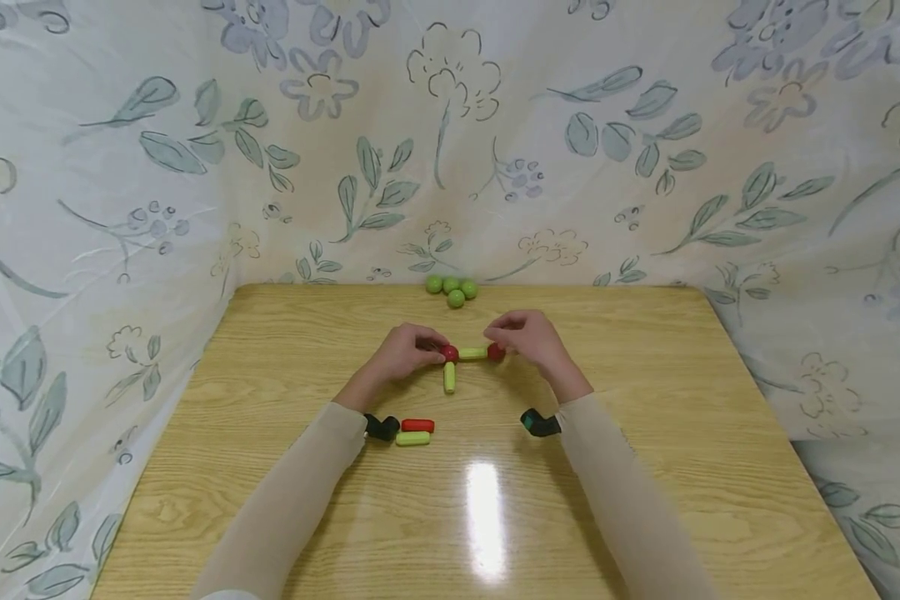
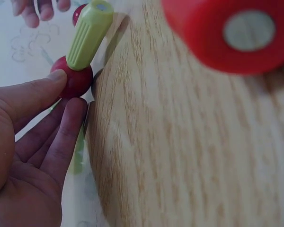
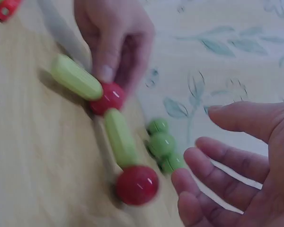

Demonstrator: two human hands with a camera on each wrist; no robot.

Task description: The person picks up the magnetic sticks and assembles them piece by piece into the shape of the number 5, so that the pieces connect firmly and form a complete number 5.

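The left hand [image 1: 405, 352] pinches 1 red ball [image 2: 80, 86] between thumb and fingers, at the corner joining 2 yellow-green rods [image 1: 473, 353]; the right hand [image 1: 527, 337] is loosely spread just beside the second red ball [image 1: 497, 352]. This joined piece is at the middle of the wooden table [image 1: 607, 517]. It looks light and stiff, the balls smooth and perhaps slippery; joints may part under twisting (the red rod's [image 1: 417, 425] pale end disc [image 2: 249, 30] hints at magnets), so gripping ball and rod together seems safest.
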